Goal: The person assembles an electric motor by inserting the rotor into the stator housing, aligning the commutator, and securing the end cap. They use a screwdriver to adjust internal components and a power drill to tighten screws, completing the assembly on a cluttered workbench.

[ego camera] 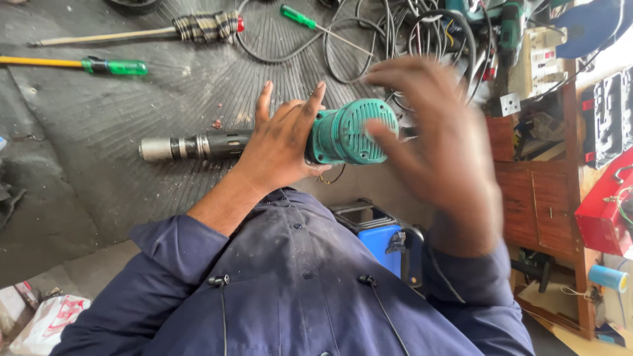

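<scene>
Head view is showing the left hand (280, 142) gripping the drill (277, 142) alone while the blurred, open right hand (438, 151) is hovering just beside its green end, so it could be slipping or tipping.

One drill (290, 140), three screwdrivers (112, 66).

The drill (283, 142) lies level above the bench (99, 165): green motor housing at right, black barrel and grey metal chuck pointing left.
</scene>
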